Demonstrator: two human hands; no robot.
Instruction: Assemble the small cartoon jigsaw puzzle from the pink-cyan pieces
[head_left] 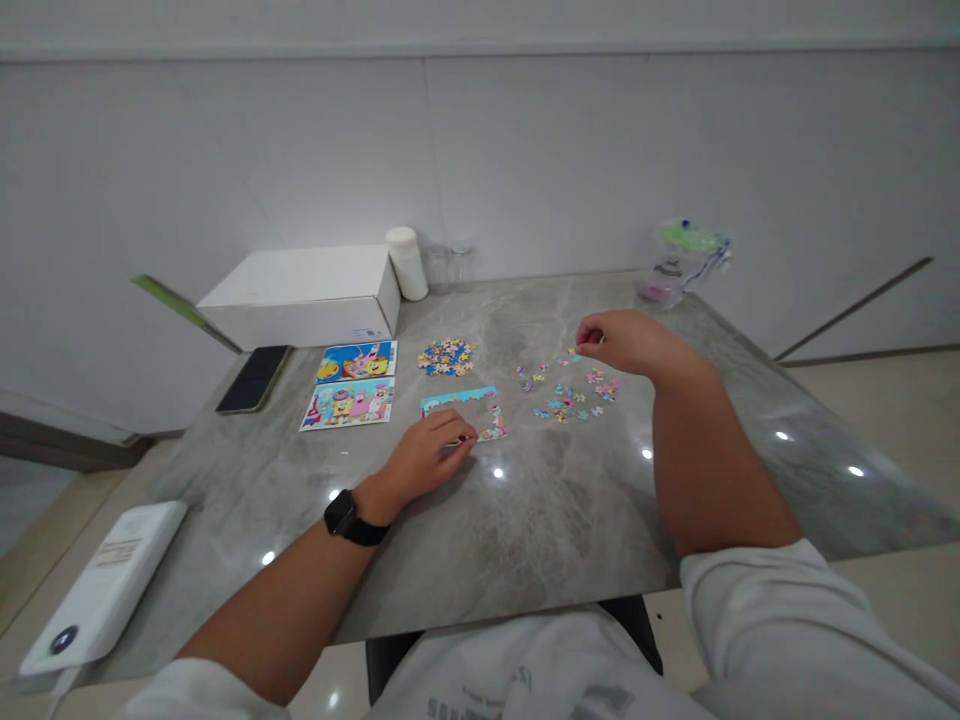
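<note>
"Head view, quick: what's the L hand (pixel 435 450) up to?"

"Bent over the near edge of the part-built puzzle (pixel 461 396), thumb & fingertips drawn together there. Can't tell if they pinch a pc or just press."

"And the R hand (pixel 626 342)?"

"Out by the far side of the loose pcs (pixel 562 410), fingers curled in, tips nearly meeting. Poss. a pc in there, can't tell."

"Tips for doing it well?"

"Imo, L hand light but firm on that edge, b/c the joins could pop apart. One pc at a time w/ the R hand, turn it to suit the gap, press flat, no forcing. The picture cards (pixel 349 403) make a handy ref."

"Where's it all lie, rel. to the hands?"

"Puzzle's on the bench (pixel 540 530), under & just beyond the L hand, its middle open. Loose pcs are right of it, mostly nearer the body than the R hand, one just by its fingertips. Denser pile (pixel 446 357) sits beyond the puzzle, apart from both."
</note>
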